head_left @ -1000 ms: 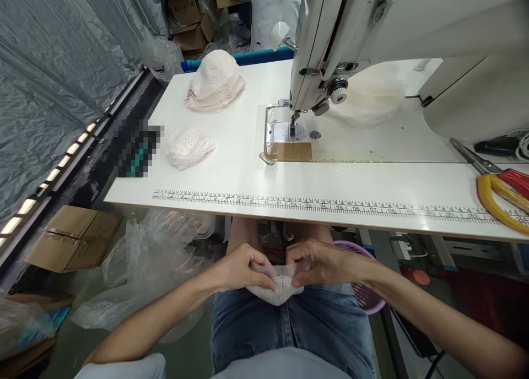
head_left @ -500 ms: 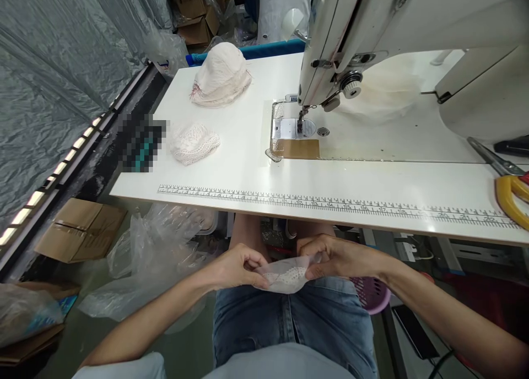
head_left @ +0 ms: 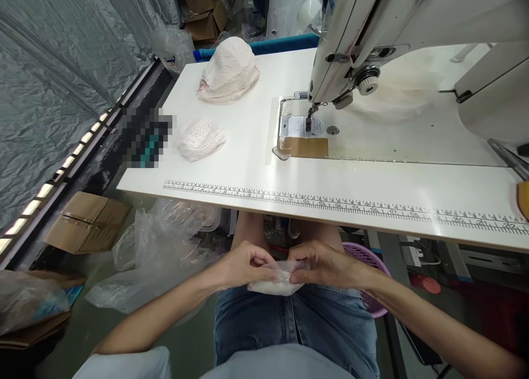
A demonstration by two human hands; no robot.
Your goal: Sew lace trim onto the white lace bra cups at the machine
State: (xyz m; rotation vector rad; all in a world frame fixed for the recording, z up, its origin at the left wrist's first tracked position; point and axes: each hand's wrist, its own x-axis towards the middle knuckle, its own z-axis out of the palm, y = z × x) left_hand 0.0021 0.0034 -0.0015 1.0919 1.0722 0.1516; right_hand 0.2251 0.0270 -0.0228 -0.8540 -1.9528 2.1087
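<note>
Over my lap, below the table edge, both hands pinch one small white lace piece [head_left: 276, 280]. My left hand [head_left: 242, 264] grips its left side with closed fingers. My right hand [head_left: 320, 263] closes on its right side, and the two hands nearly touch. The lace bunches between them above my blue jeans. On the white sewing table [head_left: 372, 186] lie a small folded lace piece [head_left: 201, 139] at the left and a taller pile of lace pieces [head_left: 229, 71] behind it.
A white sewing machine [head_left: 388, 32] stands at the right, its needle over the metal plate [head_left: 303, 126]. A printed ruler [head_left: 339, 205] runs along the table's front edge. Clear plastic bags [head_left: 152, 258] and a cardboard box [head_left: 86, 222] lie on the floor at left; a purple basket [head_left: 370, 302] sits at my right knee.
My hands have drawn closer together, bunching the lace that was spread between them half a second ago. The view has shifted slightly to the left.
</note>
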